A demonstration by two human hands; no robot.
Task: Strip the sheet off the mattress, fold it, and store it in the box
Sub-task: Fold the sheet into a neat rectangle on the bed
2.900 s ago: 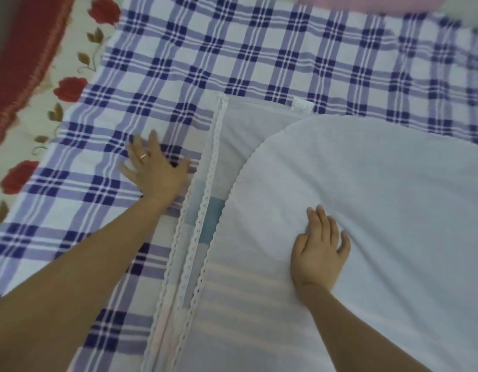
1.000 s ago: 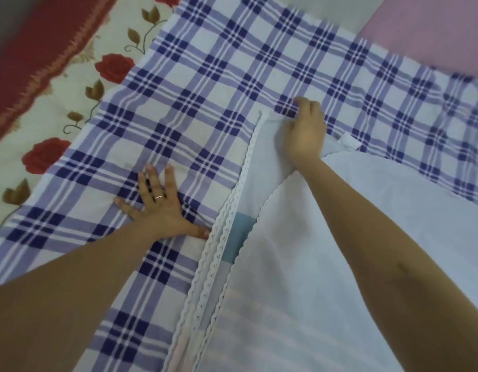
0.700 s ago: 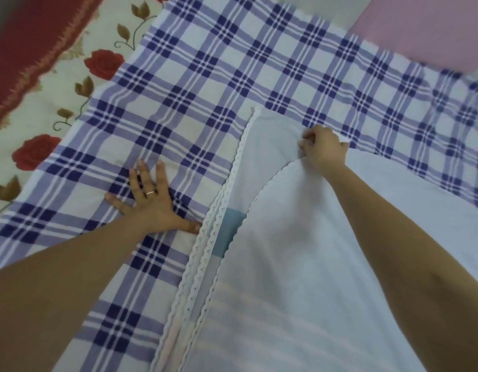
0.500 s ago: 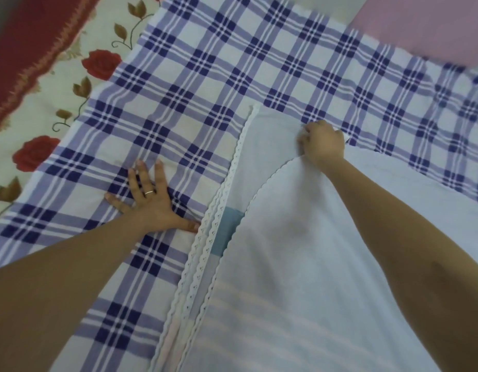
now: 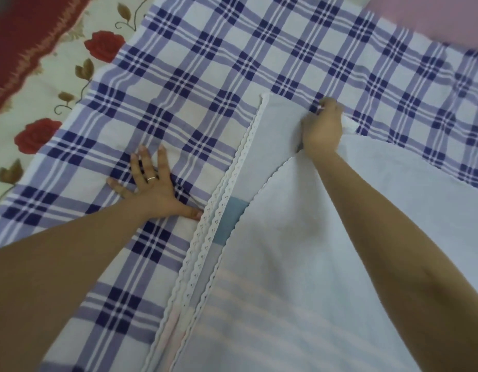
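The right hand (image 5: 322, 127) is lifted off the flat of the white sheet (image 5: 299, 264) and brought to its far edge, where fabric is now gripped.

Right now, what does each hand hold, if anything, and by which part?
The right hand grips the white sheet at its far edge; the left hand holds nothing, resting flat on the checked cloth.
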